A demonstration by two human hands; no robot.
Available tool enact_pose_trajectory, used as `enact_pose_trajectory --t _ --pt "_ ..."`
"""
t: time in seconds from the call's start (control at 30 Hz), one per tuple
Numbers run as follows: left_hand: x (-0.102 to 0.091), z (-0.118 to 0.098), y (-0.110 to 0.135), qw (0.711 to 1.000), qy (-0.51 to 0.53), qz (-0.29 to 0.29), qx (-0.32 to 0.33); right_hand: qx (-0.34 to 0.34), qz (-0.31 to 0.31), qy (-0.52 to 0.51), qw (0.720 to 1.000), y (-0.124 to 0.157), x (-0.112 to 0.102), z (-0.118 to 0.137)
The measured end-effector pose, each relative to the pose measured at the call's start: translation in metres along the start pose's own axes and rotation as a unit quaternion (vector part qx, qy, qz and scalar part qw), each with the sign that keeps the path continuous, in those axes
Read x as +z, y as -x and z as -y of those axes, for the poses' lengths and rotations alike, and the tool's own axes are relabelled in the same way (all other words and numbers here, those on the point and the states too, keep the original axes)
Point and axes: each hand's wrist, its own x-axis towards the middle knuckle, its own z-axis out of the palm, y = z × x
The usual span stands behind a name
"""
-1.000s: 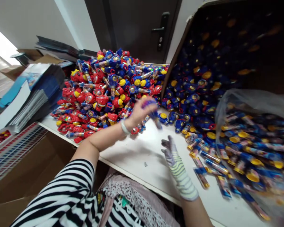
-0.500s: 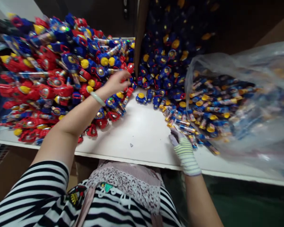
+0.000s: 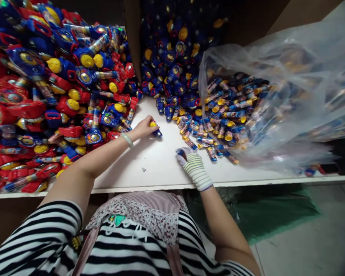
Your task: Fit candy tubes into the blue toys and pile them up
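Observation:
My left hand, bare with a pale bracelet, rests on the white table and grips a small blue toy piece with a yellow cap. My right hand wears a striped knit glove and lies closed on the table near the loose tubes; something blue shows at its fingertips, too small to identify. A heap of red and blue toys lies left of my left hand. Blue toy heads are piled at the back.
A clear plastic bag full of small tubes spills open onto the table at the right. A cardboard box wall stands at the back between the piles. The table's front edge is near my body; grey floor lies lower right.
My left hand came back from the toy heap to the table centre, now holding a blue and yellow piece. My right hand moved left, away from the tubes. The view tilted downward.

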Motion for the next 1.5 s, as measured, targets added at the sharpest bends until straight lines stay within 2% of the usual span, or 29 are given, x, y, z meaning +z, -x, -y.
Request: enact_pose_trajectory --t 0.07,0.13,0.2,0.27,0.33,0.4,0.5,0.57,0.7,0.8,0.9,0.97,1.0,1.07,1.1,1.13,1.17,1.27,1.3,1.33,1.37,1.47,1.5 --pt "-0.002 -0.001 0.028 0.989 0.142 0.012 -0.048 -0.020 -0.032 -0.163 0.986 -0.006 0.002 0.011" --pt "-0.004 -0.004 0.051 0.968 0.236 0.010 -0.084 0.002 -0.069 -0.315 0.947 -0.010 0.003 0.023" --pt "-0.008 -0.008 0.066 0.958 0.275 -0.001 -0.077 0.039 -0.077 -0.413 0.907 -0.012 0.003 0.034" --pt "-0.010 -0.013 0.075 0.958 0.283 -0.009 -0.046 0.058 -0.056 -0.446 0.892 -0.012 0.003 0.044" --pt "-0.012 -0.018 0.080 0.961 0.275 -0.012 -0.023 0.055 -0.037 -0.439 0.896 -0.013 0.005 0.052" --pt "-0.013 -0.023 0.083 0.966 0.257 -0.023 -0.011 0.038 -0.030 -0.398 0.916 -0.013 0.005 0.059" --pt "-0.015 -0.029 0.086 0.967 0.249 -0.055 -0.011 -0.019 0.002 -0.243 0.970 -0.014 0.004 0.066" --pt "-0.016 -0.032 0.086 0.966 0.248 -0.068 -0.017 -0.053 0.027 -0.124 0.991 -0.015 0.001 0.071" --pt "-0.016 -0.038 0.090 0.970 0.225 -0.090 0.004 -0.070 0.023 0.044 0.996 -0.017 -0.002 0.081" --pt "-0.014 -0.042 0.095 0.973 0.205 -0.096 0.035 -0.066 0.050 0.106 0.991 -0.018 -0.001 0.086" --pt "-0.015 -0.045 0.103 0.980 0.150 -0.088 0.092 -0.044 0.065 0.058 0.995 -0.015 0.006 0.085" --pt "-0.020 -0.047 0.107 0.982 0.122 -0.066 0.128 -0.028 0.089 -0.081 0.992 -0.011 0.014 0.082" --pt "-0.023 -0.049 0.107 0.982 0.111 -0.049 0.148 -0.019 0.117 -0.177 0.977 -0.009 0.018 0.080" --pt "-0.030 -0.051 0.106 0.976 0.078 -0.008 0.202 0.002 0.193 -0.362 0.912 -0.009 0.025 0.076" --pt "-0.032 -0.051 0.104 0.972 0.052 0.010 0.229 0.014 0.218 -0.420 0.881 -0.010 0.028 0.075" --pt "-0.032 -0.051 0.101 0.969 0.022 0.020 0.245 0.026 0.225 -0.443 0.868 -0.012 0.029 0.075" --pt "-0.032 -0.051 0.098 0.969 -0.004 0.019 0.246 0.037 0.209 -0.431 0.877 -0.014 0.029 0.075" --pt "-0.028 -0.047 0.090 0.984 -0.030 -0.029 0.172 0.065 0.085 -0.306 0.946 -0.018 0.024 0.079" --pt "-0.026 -0.046 0.089 0.988 -0.019 -0.038 0.151 0.069 0.066 -0.297 0.950 -0.017 0.024 0.081" --pt "-0.025 -0.044 0.090 0.989 -0.002 -0.036 0.145 0.072 0.075 -0.326 0.940 -0.015 0.024 0.082" --pt "-0.024 -0.042 0.091 0.987 0.016 -0.026 0.156 0.075 0.111 -0.385 0.913 -0.011 0.027 0.083" --pt "-0.025 -0.038 0.095 0.968 0.045 0.022 0.244 0.082 0.260 -0.578 0.769 -0.001 0.039 0.083" --pt "-0.028 -0.037 0.096 0.962 0.042 0.040 0.267 0.083 0.276 -0.603 0.744 0.000 0.043 0.082"
